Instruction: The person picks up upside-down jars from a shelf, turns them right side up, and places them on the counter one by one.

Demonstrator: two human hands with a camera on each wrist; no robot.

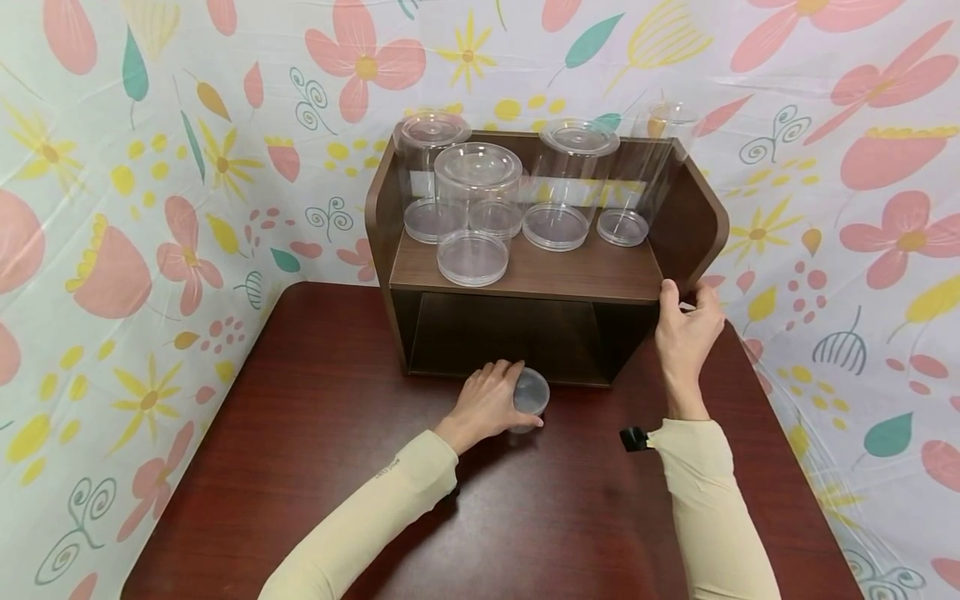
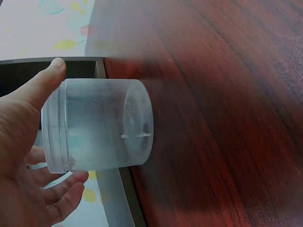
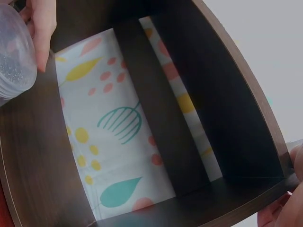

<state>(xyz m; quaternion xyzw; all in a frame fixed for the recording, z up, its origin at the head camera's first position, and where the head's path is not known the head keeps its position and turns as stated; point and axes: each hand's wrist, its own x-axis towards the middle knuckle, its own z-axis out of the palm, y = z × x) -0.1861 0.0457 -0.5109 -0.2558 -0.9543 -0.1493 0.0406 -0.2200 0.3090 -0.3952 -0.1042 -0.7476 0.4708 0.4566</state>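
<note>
My left hand (image 1: 487, 404) grips a small clear lidded jar (image 1: 532, 392) just in front of the brown shelf unit's (image 1: 525, 285) lower compartment. In the left wrist view the jar (image 2: 102, 125) shows its wide lid end toward the palm, thumb on one side and fingers curled on the other. My right hand (image 1: 688, 329) holds the right front corner of the upper board, thumb on its edge. At the right of the right wrist view, its fingers (image 3: 277, 215) wrap that corner. The jar (image 3: 14, 54) also shows at the left there, by the left fingers.
Several clear jars stand on the upper board, among them a front jar (image 1: 472, 258), a wide jar (image 1: 557, 225) and a tall slim one (image 1: 624, 229). The unit rests on a reddish-brown table (image 1: 337, 358). Flowered cloth (image 1: 187, 167) hangs behind and beside it.
</note>
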